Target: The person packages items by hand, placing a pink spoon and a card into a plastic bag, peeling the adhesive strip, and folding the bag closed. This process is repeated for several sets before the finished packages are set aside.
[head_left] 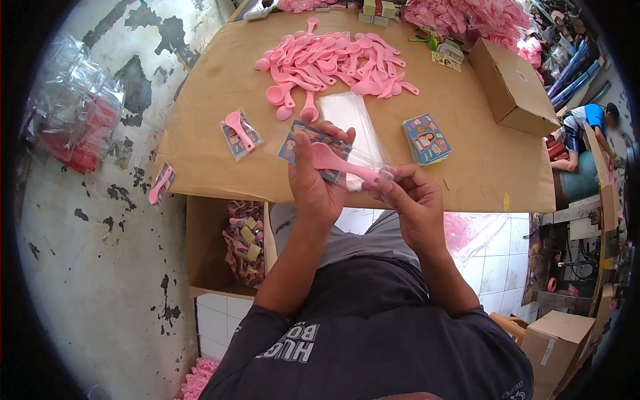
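Observation:
A pink measuring spoon [343, 165] lies over a blue printed card [289, 148], apparently inside a clear plastic bag. My left hand [313, 183] is closed around the card and the spoon's bowl end, thumb on top. At the handle end, my right hand [417, 197] pinches the clear plastic and the spoon's tip between thumb and fingers. Just beyond my hands lies a stack of clear plastic bags [345, 110]. To its right sits a stack of printed cards [427, 139]. Two bagged spoons with cards, one nearer [241, 133] and one at the table's left edge [161, 184], rest on the left.
A large heap of pink spoons [327, 57] covers the table's far middle. A cardboard box [510, 90] stands at the right edge. Below the table, an open carton [203, 240] holds bagged spoons. Plastic-wrapped goods [73, 107] are at left. Another person [587, 130] sits far right.

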The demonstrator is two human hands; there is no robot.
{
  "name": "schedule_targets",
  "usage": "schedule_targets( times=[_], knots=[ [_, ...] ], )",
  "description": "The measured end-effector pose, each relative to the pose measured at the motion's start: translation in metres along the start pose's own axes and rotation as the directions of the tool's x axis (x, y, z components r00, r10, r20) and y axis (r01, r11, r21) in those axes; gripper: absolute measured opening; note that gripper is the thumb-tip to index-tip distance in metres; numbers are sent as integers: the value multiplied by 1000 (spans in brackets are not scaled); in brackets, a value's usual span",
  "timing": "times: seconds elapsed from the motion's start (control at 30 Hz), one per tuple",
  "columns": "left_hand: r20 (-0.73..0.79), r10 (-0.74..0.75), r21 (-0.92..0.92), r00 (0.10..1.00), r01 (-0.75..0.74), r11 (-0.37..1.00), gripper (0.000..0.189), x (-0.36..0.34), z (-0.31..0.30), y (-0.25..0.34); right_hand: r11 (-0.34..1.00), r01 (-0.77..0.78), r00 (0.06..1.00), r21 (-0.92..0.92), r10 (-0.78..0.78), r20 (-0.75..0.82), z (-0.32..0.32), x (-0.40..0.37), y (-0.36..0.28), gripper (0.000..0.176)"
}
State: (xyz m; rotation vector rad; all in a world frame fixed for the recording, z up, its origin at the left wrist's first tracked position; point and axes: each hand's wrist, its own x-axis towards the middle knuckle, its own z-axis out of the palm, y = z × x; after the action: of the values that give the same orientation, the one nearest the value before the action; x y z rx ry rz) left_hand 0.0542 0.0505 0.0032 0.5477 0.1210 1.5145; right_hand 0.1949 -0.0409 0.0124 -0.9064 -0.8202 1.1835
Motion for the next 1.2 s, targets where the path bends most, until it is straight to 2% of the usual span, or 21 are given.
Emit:
schedule_targets(
  times=[0.07, 0.13, 0.23, 0.37, 0.47, 0.53, 0.57, 0.63, 0.67, 0.73, 0.77, 0.83, 0.87, 0.9, 1.0, 1.03, 1.1, 1.2],
  knots=[
    [-13, -41, -13, 999, 41, 999, 47, -2, 0, -2, 1000, -15, 999, 4, 15, 42, 1, 0, 0, 15],
    [-23, -163, -139, 986, 158, 978, 47, -5, -2, -5, 998, 31, 998, -59, -28, 60, 2, 1, 1, 15],
    [11, -252, -202, 968, 249, 947, 46, -11, 0, -8, 995, 76, 997, -72, -75, 20, 5, 5, 7, 20],
    [46, -331, -189, 942, 334, 924, 44, -16, 5, -8, 989, 117, 993, -87, -116, 13, 5, 7, 14, 28],
    [50, -361, -172, 931, 365, 915, 42, -16, 5, -8, 965, 180, 983, -188, -186, -10, 3, 6, 18, 32],
    [53, -376, -173, 925, 379, 909, 42, -16, 3, -6, 892, 265, 953, -366, -299, -39, 6, 5, 16, 44],
    [56, -389, -173, 919, 393, 903, 41, -16, 2, -6, 892, 265, 953, -367, -299, -40, 7, 6, 14, 44],
    [6, -407, -138, 914, 404, 905, 41, -13, 4, -3, 676, 469, 842, -568, -536, 57, 8, 7, 8, 48],
    [-46, -422, -102, 905, 416, 904, 41, -12, 3, -2, 677, 467, 843, -569, -535, 57, 4, 7, 4, 48],
    [-60, -434, -89, 899, 428, 899, 41, -8, -1, 2, 343, 712, 673, -612, -582, 456, -13, 8, -6, 33],
    [-70, -446, -74, 892, 441, 894, 42, -5, -3, 4, 345, 711, 674, -612, -581, 456, -18, 6, -9, 33],
    [-47, -483, -94, 874, 477, 874, 44, -1, 1, 12, 547, 701, 707, -458, -619, 342, -25, 3, -13, 19],
    [-22, -518, -113, 855, 512, 851, 46, 0, 4, 16, 577, 663, 735, -476, -624, 267, -26, 4, -14, 22],
    [-22, -519, -114, 855, 513, 851, 46, 0, 7, 19, 577, 662, 735, -478, -623, 266, -28, 9, -18, 22],
    [53, -558, -146, 828, 559, 816, 52, -1, 14, 22, 288, 604, 756, -743, -500, 422, -26, 24, -33, 29],
    [62, -581, -107, 811, 584, 804, 54, -1, 14, 21, 289, 603, 757, -743, -500, 420, -22, 26, -34, 29],
    [67, -604, -69, 794, 608, 791, 56, -4, 15, 19, 78, 664, 687, -744, -457, 565, -10, 28, -33, 38],
    [93, -655, -12, 750, 659, 752, 58, -8, 13, 14, 111, 704, 668, -701, -439, 601, -4, 31, -26, 42]
  ],
)
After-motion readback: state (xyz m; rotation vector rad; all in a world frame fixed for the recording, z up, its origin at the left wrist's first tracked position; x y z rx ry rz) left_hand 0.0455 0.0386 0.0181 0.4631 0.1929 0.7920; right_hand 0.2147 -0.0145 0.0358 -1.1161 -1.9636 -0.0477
